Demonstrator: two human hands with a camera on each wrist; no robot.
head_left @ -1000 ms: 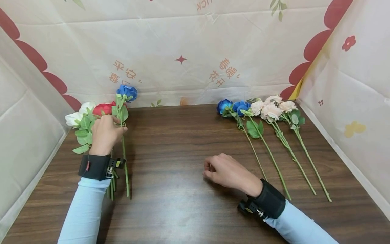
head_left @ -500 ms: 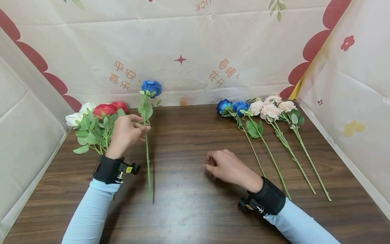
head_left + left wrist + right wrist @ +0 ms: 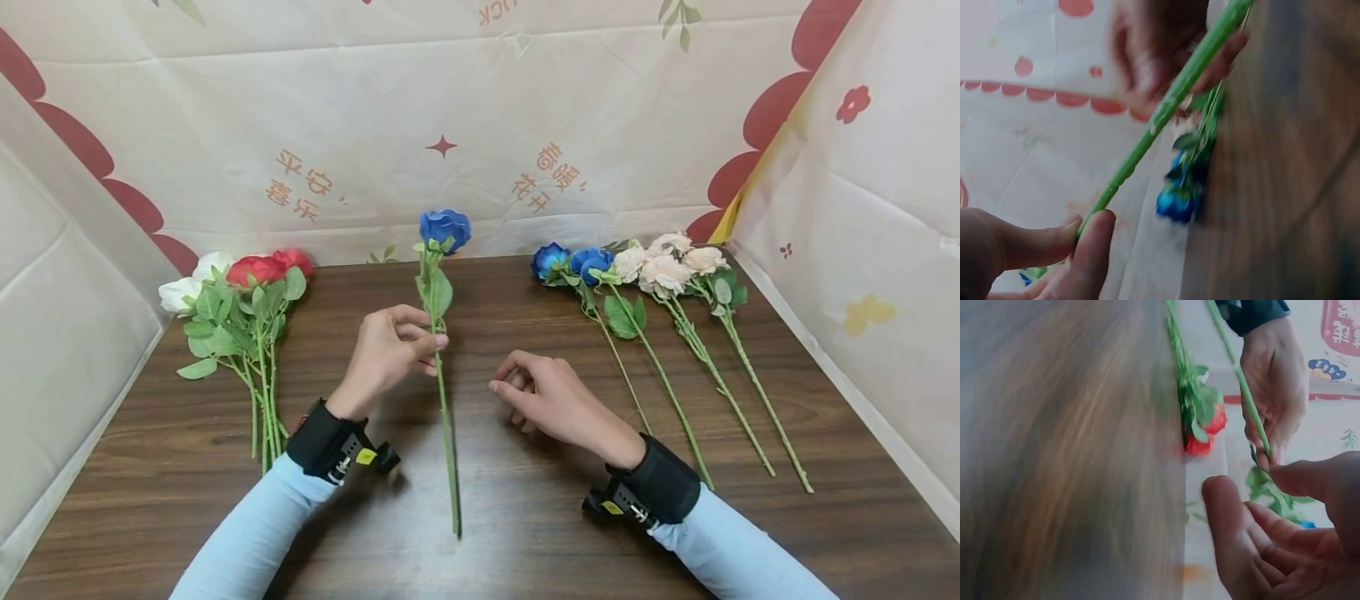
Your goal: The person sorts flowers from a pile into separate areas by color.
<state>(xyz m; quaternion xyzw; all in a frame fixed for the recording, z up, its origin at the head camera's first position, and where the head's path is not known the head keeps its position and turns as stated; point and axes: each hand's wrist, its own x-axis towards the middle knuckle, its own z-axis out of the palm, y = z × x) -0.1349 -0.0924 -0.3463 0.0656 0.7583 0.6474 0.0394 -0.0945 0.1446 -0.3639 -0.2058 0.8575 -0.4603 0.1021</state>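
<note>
A blue artificial rose [image 3: 445, 231] stands out over the middle of the table, its long green stem [image 3: 1160, 119] pinched between the thumb and fingers of my left hand [image 3: 392, 354] just below the leaves. The stem's lower end points toward the table's front. To the right of the stem, my right hand [image 3: 551, 404] hovers with fingers loosely bent and nothing between them. In the right wrist view its thumb and forefinger [image 3: 1222, 506] are parted, with the left hand [image 3: 1275, 381] and the stem behind them.
At the left lies a bunch of red roses [image 3: 257, 270] and white roses [image 3: 180, 294]. On the right, two blue roses [image 3: 551, 260] and several pale pink flowers [image 3: 666, 273] lie side by side on the wooden table [image 3: 517, 533]. Printed cloth [image 3: 480, 100] walls the back and sides.
My left hand has carried the blue rose rightward from beside the red and white bunch to the table's middle. My right hand has shifted slightly and its fingers have loosened.
</note>
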